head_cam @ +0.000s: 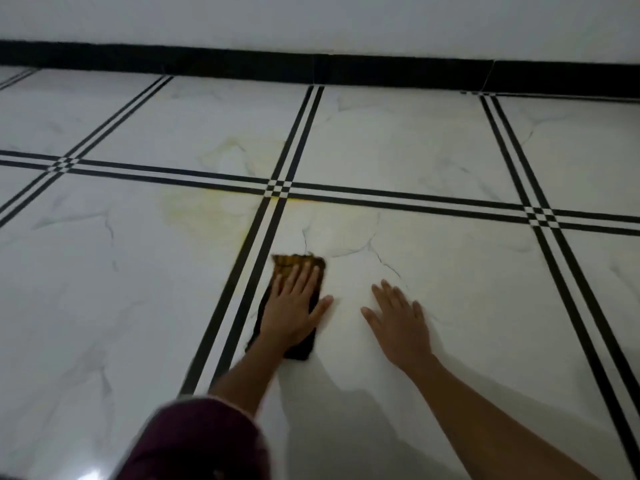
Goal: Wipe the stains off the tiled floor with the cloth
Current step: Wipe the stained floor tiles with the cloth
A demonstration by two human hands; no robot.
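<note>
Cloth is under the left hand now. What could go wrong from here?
The cloth already looks yellow-brown at its far end; wiping on may smear residue rather than lift it.
The yellow stain lies left of the black lines, apart from the cloth; a fainter patch behind it could be missed.
The right hand braces flat on glossy tile and might slip.
</note>
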